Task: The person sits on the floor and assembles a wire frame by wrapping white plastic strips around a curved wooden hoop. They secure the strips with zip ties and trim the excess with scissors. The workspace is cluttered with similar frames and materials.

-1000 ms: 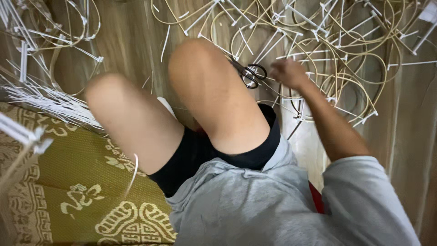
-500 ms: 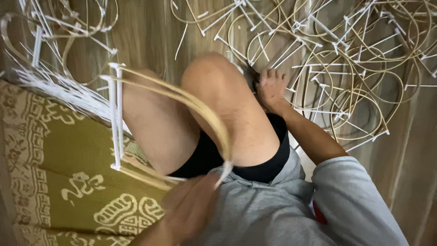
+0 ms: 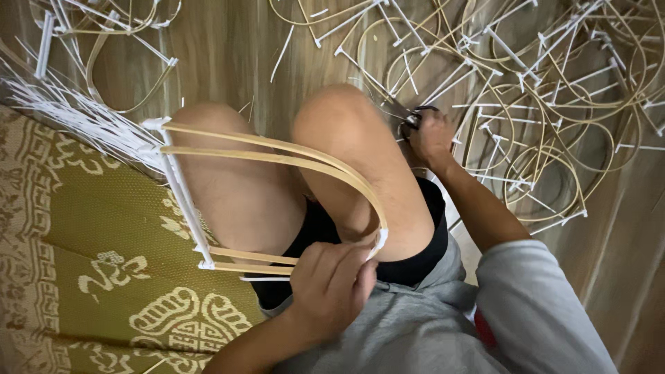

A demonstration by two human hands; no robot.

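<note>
Lowered across both knees since half a second ago, the bent bamboo frame (image 3: 277, 156) now lies flatter, its tied corner pinched in the curled fingers of the left hand (image 3: 331, 280). On the far right, the right hand (image 3: 431, 138) is closed round scissors (image 3: 414, 118) above the floor's heap of cable-tied loops (image 3: 547, 131). Judging by that pile, many frames are done and this one is being finished, with loose white ties (image 3: 76, 114) left at the far left

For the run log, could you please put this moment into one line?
left hand: holds bent cane frame over knees | right hand: on scissors | floor: loose cane loops
</note>
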